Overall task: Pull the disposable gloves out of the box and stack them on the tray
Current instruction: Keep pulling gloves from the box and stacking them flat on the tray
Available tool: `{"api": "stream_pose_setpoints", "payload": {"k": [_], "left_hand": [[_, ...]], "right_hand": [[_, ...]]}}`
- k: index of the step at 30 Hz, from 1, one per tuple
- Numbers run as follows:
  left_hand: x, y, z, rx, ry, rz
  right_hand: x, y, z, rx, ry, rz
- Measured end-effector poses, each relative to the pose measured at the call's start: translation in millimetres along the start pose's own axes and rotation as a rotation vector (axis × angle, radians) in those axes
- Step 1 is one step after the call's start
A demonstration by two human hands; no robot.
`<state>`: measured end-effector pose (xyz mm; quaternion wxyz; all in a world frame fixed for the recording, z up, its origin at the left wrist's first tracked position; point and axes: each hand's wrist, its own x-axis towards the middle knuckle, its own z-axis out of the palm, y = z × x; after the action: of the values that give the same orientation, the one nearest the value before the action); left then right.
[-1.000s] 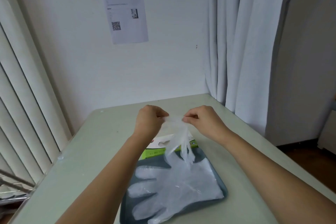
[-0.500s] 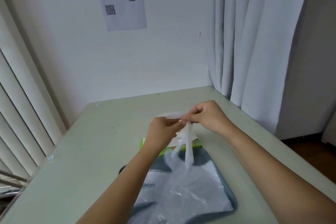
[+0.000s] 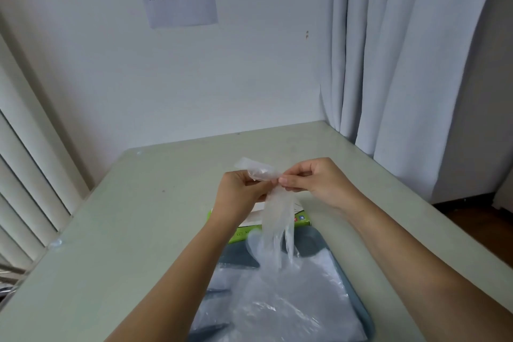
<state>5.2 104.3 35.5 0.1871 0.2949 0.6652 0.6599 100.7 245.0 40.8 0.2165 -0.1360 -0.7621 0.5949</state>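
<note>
Both hands are up over the pale green table [image 3: 144,203], pinching the cuff of one clear disposable glove [image 3: 277,219]. The left hand [image 3: 241,197] and right hand [image 3: 316,183] have fingertips closed on it, almost touching. Its fingers dangle over the green glove box [image 3: 301,219] and the grey tray [image 3: 313,244], where flattened gloves [image 3: 291,302] are already stacked.

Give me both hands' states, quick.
Left hand: closed, pinching the glove cuff.
Right hand: closed, pinching the same glove.
</note>
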Motion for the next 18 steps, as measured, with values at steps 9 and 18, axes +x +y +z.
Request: {"api": "stream_pose_setpoints", "payload": {"k": [9, 18], "left_hand": [[22, -15, -25, -0.112, 0.227, -0.1], [34, -58, -67, 0.107, 0.446, -0.335]], "right_hand": [[10, 9, -17, 0.389, 0.329, 0.026], [2, 3, -54, 0.864, 0.444, -0.015]]}}
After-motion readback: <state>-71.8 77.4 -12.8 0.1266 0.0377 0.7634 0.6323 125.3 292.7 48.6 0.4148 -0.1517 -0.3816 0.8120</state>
